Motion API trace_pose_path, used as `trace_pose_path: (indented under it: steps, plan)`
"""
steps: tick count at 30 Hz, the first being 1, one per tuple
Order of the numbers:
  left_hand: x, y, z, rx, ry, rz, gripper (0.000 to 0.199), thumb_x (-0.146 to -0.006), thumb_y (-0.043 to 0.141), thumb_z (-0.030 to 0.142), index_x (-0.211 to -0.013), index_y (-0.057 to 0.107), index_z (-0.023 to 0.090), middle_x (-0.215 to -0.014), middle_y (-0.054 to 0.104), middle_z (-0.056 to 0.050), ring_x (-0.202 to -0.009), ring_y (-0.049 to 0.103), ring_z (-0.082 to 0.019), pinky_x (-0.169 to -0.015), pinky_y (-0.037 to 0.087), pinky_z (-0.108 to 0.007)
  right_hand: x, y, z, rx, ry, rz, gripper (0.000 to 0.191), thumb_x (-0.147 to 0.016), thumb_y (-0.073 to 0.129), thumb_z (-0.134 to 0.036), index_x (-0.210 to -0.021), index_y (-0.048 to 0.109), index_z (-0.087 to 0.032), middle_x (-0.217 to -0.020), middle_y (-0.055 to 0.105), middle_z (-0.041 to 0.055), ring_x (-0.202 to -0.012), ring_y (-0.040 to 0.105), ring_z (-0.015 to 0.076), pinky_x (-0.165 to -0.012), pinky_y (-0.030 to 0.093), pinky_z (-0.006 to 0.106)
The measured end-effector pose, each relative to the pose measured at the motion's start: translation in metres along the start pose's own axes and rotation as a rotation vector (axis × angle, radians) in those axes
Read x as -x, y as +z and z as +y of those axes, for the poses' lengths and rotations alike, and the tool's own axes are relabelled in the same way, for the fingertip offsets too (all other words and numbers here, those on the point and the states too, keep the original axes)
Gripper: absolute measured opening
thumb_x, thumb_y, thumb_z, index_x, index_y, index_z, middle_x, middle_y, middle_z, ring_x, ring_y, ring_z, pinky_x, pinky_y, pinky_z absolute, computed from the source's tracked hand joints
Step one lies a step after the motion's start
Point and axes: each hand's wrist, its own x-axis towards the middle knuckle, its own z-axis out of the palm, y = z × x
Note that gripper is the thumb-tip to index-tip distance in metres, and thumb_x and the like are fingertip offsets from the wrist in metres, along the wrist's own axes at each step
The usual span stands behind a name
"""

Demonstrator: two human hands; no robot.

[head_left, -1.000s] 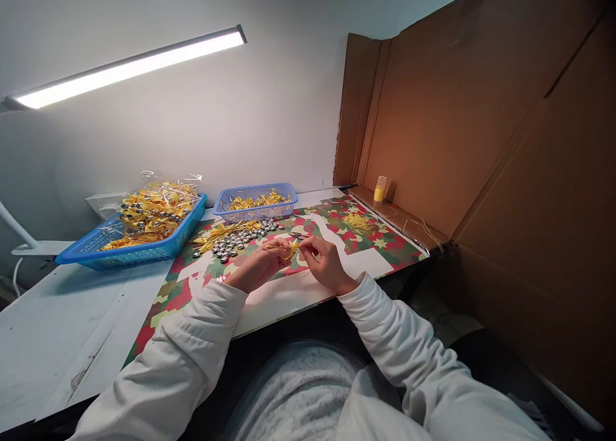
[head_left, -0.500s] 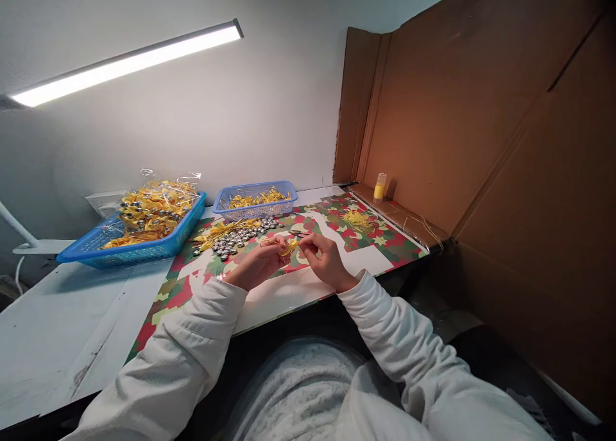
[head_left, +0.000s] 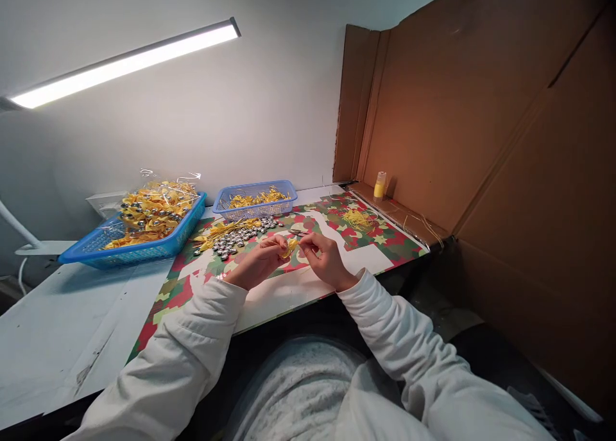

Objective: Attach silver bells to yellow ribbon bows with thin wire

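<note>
One camouflage-patterned sheet (head_left: 385, 242) lies flat before you. To its left stands the larger blue basket (head_left: 139, 259), heaped with yellow ribbon pieces (head_left: 156, 207); at its far edge stands the smaller blue basket (head_left: 285, 207). On the sheet's left part, many silvery beads (head_left: 235, 239) are spread. Over its front part, your left hand (head_left: 260, 261) has the fingers clamped on a small yellow piece (head_left: 290, 247), which is above the sheet, between your hands. Your right hand (head_left: 328, 260) has thumb and forefinger together just beside it; whether they grip something, I cannot tell.
</note>
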Motion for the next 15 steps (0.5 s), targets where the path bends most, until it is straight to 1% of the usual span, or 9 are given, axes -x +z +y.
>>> trace_pose_path:
  steps: [6, 12, 15]
  plan:
    - [0.0003, -0.0008, -0.0003, -0.054, 0.024, -0.02, 0.016, -0.063, 0.078, 0.021, -0.063, 0.062, 0.016, -0.067, 0.051, 0.001, -0.063, 0.046, -0.01, -0.061, 0.039, -0.023, -0.0002, -0.0022, 0.0013, 0.041, -0.055, -0.029, 0.014, -0.088, 0.047, -0.017, -0.079, 0.058, -0.02, -0.073, 0.061, 0.0013, -0.068, 0.055, 0.0141, -0.065, 0.044, 0.027]
    - [-0.001, -0.0036, -0.0023, -0.062, 0.018, -0.018, 0.016, -0.064, 0.077, 0.021, -0.065, 0.062, 0.016, -0.064, 0.05, 0.002, -0.063, 0.046, -0.01, -0.061, 0.04, -0.022, -0.0007, -0.0038, 0.0004, 0.094, -0.123, -0.022, 0.015, -0.09, 0.047, -0.017, -0.08, 0.057, -0.02, -0.075, 0.06, 0.0025, -0.072, 0.056, 0.0154, -0.068, 0.046, 0.029]
    - [-0.0017, -0.0032, -0.0029, -0.056, 0.011, 0.004, 0.014, -0.062, 0.076, 0.017, -0.068, 0.062, 0.016, -0.069, 0.053, 0.002, -0.065, 0.048, -0.009, -0.062, 0.041, -0.022, -0.001, -0.0038, 0.001, 0.096, -0.165, -0.018, 0.015, -0.09, 0.047, -0.015, -0.08, 0.057, -0.02, -0.074, 0.059, 0.0022, -0.071, 0.056, 0.0153, -0.069, 0.045, 0.029]
